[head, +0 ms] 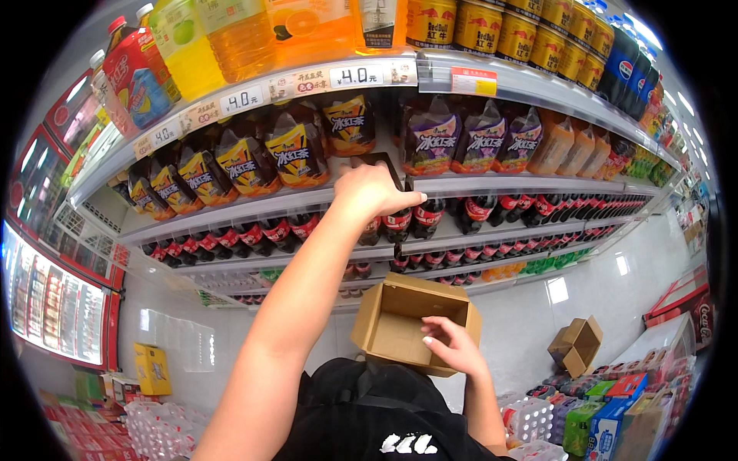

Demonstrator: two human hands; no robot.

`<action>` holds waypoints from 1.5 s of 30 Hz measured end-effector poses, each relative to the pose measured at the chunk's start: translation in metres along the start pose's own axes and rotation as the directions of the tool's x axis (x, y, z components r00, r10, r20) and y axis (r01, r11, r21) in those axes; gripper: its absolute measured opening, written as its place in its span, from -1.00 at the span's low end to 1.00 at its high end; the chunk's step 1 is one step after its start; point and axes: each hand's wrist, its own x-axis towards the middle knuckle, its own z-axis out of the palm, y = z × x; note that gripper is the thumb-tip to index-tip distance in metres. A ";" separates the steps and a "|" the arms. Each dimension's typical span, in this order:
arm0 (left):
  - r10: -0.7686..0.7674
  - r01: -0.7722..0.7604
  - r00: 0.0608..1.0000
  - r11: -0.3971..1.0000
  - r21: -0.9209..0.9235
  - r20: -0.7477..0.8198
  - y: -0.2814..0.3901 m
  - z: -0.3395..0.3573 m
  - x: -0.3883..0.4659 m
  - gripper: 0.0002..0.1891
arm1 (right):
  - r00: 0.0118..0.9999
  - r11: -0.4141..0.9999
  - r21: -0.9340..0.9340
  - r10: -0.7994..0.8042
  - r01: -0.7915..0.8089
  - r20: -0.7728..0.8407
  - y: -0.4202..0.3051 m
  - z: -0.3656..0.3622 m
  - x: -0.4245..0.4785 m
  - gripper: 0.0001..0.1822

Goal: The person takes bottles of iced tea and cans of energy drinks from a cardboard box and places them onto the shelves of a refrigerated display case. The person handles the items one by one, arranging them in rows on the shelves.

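My left hand (369,187) reaches into the second shelf, at a gap in the row of bottled iced tea. Its thumb sticks out to the right over the shelf's front edge. A dark object (393,168) shows behind its fingers; whether they grip it cannot be made out. Yellow-labelled iced tea bottles (297,151) stand left of the hand, with one bottle (349,125) set deeper behind it. Purple-labelled iced tea bottles (430,138) stand to its right. My right hand (455,346) hangs over an open cardboard box (392,340) at my waist, fingers apart and holding nothing.
The upper shelf (282,86) carries large juice bottles and Red Bull cans (429,24) above the hand. Coca-Cola bottles (428,216) line the shelf below. Another cardboard box (576,346) and wrapped drink packs (527,420) lie right; lit fridges (55,294) stand left.
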 end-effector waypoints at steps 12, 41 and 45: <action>0.127 -0.200 0.940 0.957 -0.209 -0.317 -0.025 0.023 -0.033 -0.18 | 0.955 0.935 -0.230 0.290 -0.270 0.058 0.062 0.053 -0.034 -0.53; 0.544 -0.526 0.763 0.836 0.156 -0.349 -0.099 0.017 -0.026 -0.41 | 0.922 0.889 -0.251 0.385 -0.383 -0.042 0.064 0.082 -0.035 -0.50; 0.538 -0.495 0.765 0.843 0.213 -0.354 -0.098 0.014 -0.033 -0.45 | 0.932 0.898 -0.252 0.356 -0.361 -0.068 0.070 0.085 -0.037 -0.50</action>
